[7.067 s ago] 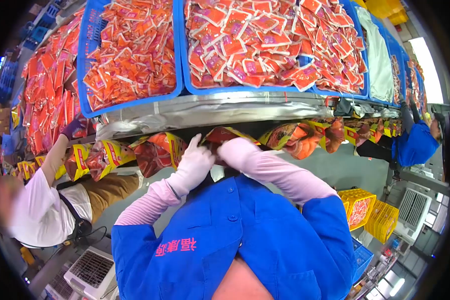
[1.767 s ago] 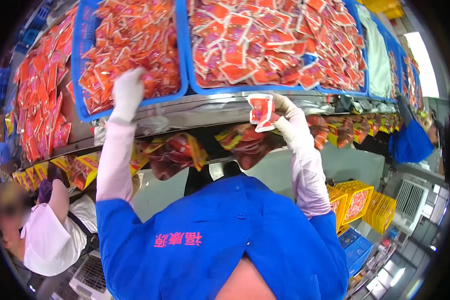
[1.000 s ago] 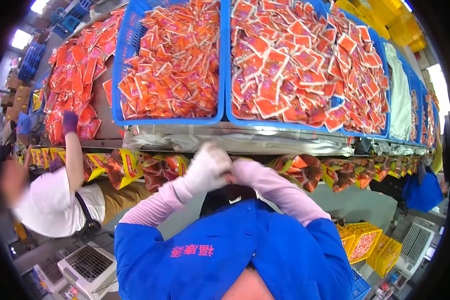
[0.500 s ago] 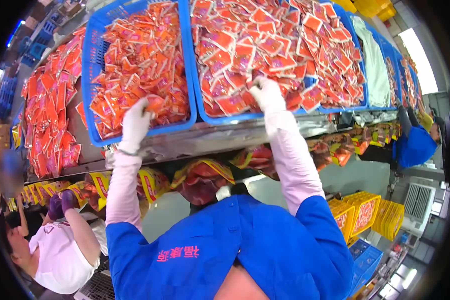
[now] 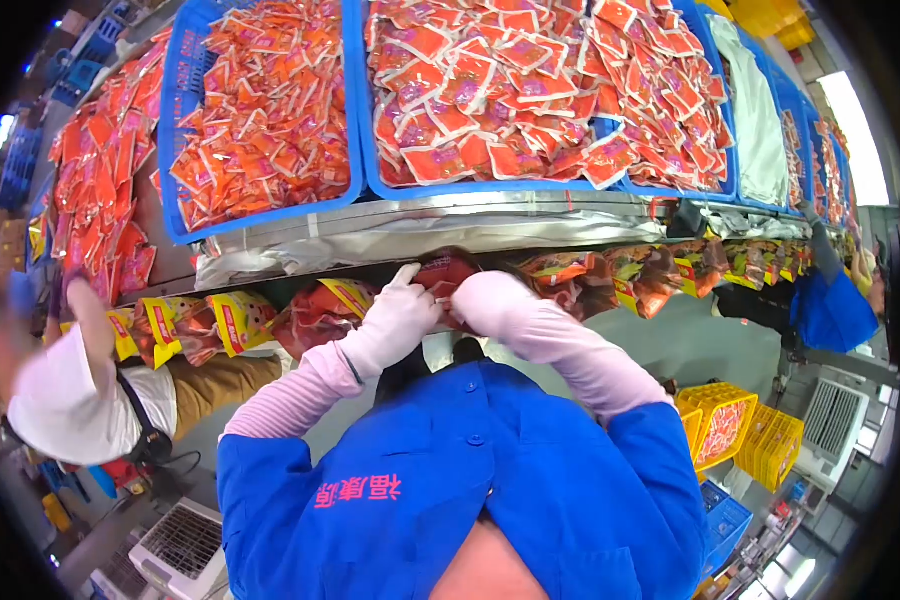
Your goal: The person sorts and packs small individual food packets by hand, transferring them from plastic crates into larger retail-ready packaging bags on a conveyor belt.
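My left hand (image 5: pixel 400 312), in a white glove, has its fingers bent against the near left edge of a dark red plastic bag (image 5: pixel 444 272). The bag sits in the row below the bins. On the bag's right side my right hand (image 5: pixel 497 302), gloved too, is closed with its back towards me. Its fingertips are hidden, and so is anything in them. Beyond the hands, a blue bin (image 5: pixel 420 190) holds many red and white sachets (image 5: pixel 470 90). Another blue bin (image 5: pixel 175 215) to its left is filled with orange-red sachets (image 5: pixel 270 110).
More red and yellow bags (image 5: pixel 232 322) line the row on both sides. Loose red packets (image 5: pixel 100 180) lie on the table at left. A co-worker in white (image 5: pixel 75 400) stands left, another in blue (image 5: pixel 835 300) far right. Yellow crates (image 5: pixel 770 445) are stacked at right.
Both hands have left the sachets in the two bins and come down and together at the dark red bag. The co-worker at left has changed posture. The view has shifted slightly.
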`<state>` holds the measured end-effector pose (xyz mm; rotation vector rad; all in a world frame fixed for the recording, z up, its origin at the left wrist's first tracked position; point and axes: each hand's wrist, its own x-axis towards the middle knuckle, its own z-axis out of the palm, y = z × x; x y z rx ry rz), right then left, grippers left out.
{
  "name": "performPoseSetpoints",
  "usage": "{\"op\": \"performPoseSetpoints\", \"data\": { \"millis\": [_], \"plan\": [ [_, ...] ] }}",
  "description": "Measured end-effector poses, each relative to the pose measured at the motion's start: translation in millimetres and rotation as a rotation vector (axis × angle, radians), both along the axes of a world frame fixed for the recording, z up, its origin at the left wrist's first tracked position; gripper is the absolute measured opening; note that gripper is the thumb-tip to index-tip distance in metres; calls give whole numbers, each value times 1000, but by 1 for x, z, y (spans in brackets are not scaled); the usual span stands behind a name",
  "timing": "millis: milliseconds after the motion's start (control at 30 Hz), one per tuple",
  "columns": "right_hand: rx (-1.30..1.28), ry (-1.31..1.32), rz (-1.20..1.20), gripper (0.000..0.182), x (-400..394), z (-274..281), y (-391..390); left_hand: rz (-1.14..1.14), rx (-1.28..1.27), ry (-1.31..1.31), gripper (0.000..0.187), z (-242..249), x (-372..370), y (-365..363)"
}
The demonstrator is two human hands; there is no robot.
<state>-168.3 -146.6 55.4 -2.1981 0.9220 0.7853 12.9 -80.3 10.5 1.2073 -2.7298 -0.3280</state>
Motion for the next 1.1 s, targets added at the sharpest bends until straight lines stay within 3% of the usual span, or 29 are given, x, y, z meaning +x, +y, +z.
{"op": "performPoseSetpoints", "data": {
  "millis": [33, 67, 100, 133, 200, 233, 267, 333, 367, 400, 467, 533, 600, 667, 700, 733, 767, 800, 833, 867, 900, 933, 967, 1000, 1067, 1100],
  "plan": [
    [-25, 10, 6, 24, 12, -52, 5, -16, -39, 46, 7, -3, 1, 2],
    [-37, 38, -22, 22, 13, -196, 13, -33, -82, 92, 8, -2, -2, 2],
    [245, 236, -176, 26, 45, -178, -4, -43, -55, 128, 7, 5, -3, 3],
    [254, 225, 150, 30, 43, -193, -5, -63, -11, 108, 7, 3, 0, 7],
    [42, 95, -89, 26, 45, -215, 17, -57, -44, 45, 7, -7, 20, 12],
    [103, 88, -17, 28, 57, -151, 6, -26, 10, 112, 11, 11, 34, 5],
    [171, 86, 53, 31, 63, -77, -2, 79, 101, 338, 13, 27, 49, -6],
    [234, -310, -11, 27, 54, -3, -38, 285, -56, 432, 15, 42, 94, -40],
    [20, -346, -182, 29, 55, 28, -52, 460, -61, 366, 17, 36, 121, -63],
    [-195, -374, -354, 31, 55, 43, -66, 631, -60, 299, 18, 23, 147, -89],
    [-425, -521, -666, 29, 50, -1, -123, 833, -216, 128, 17, -23, 184, -143],
    [-488, -423, -592, 31, 49, -48, -163, 955, 207, -75, 25, -51, 197, -191],
    [-826, -145, -485, 36, 63, -99, -169, 888, 155, -179, 23, -94, 204, -209],
    [-415, -376, -602, 36, 53, -108, -173, 834, 86, -318, 17, -86, 193, -209],
    [-457, -474, -647, 38, 46, -107, -171, 819, -23, -251, 16, -91, 199, -206],
    [-502, -571, -694, 41, 37, -100, -166, 724, 9, -41, 17, -77, 211, -200],
    [-504, -689, -791, 46, 28, -79, -157, 785, 33, 190, 24, -73, 215, -186],
    [-510, -802, -895, 51, 17, -54, -144, 828, 165, 449, 18, -54, 212, -169],
    [-421, -929, -989, 55, 3, -40, -131, 893, 404, 865, 14, -39, 204, -152],
    [-341, -1067, -1066, 59, -10, -23, -123, 802, 424, 1030, 39, -7, 187, -132],
    [-272, -1086, -1150, 56, -21, 1, -106, 805, 488, 993, 27, 26, 168, -114],
    [-372, -965, -1143, 55, -35, 18, -90, 730, 562, 1114, 20, 41, 146, -93],
    [-287, -1015, -1181, 55, -48, 29, -77, 657, 623, 1236, 15, 51, 120, -74],
    [-195, -1065, -1214, 56, -58, 40, -63, 634, 597, 1216, 15, 58, 89, -55],
    [58, -1080, -1255, 57, -71, 75, -34, 472, 278, 846, 17, 67, 37, -25],
    [78, -1137, -1192, 57, -75, 80, -23, 428, 275, 886, 19, 60, 10, -12]
  ]
}}
